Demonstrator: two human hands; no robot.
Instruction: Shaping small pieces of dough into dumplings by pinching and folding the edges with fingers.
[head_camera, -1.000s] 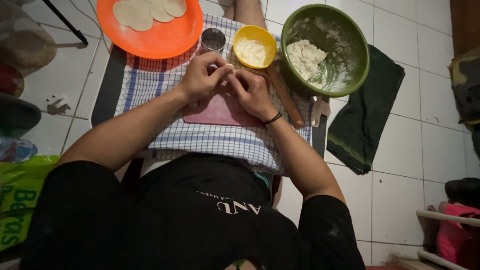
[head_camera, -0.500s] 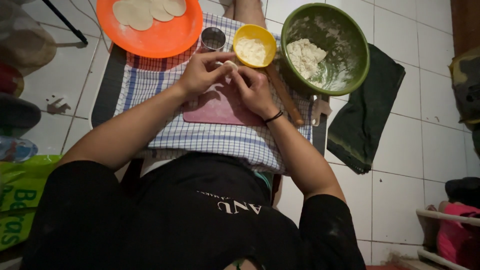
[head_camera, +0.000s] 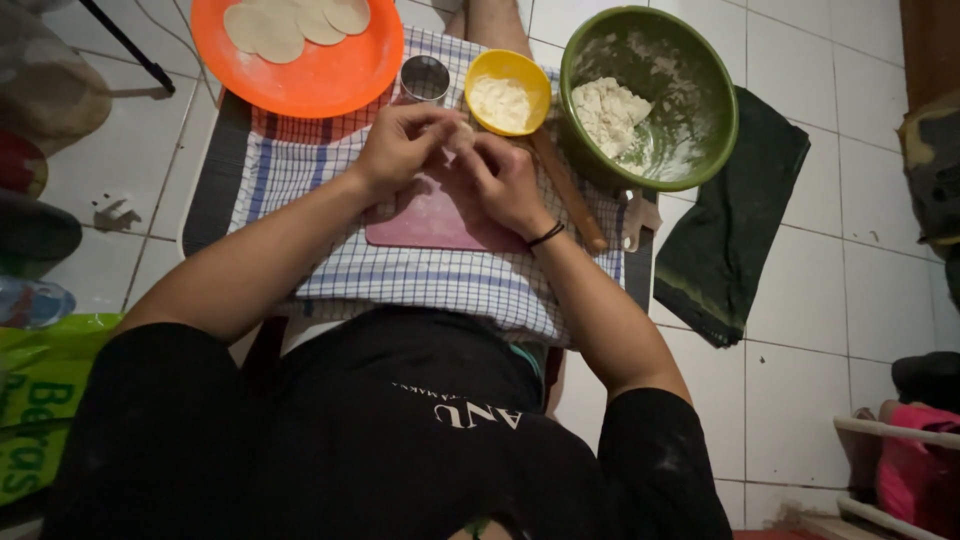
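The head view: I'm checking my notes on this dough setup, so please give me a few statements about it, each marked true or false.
1. Both hands, left hand and right hand, pinch a small piece of dough together. True.
2. The orange plate holds flat dough rounds. True.
3. The green bowl is empty. False: a lump of dough lies in it.
4. The yellow bowl stands right of the green bowl. False: it stands left of it.
5. A pink board lies under the hands. True.
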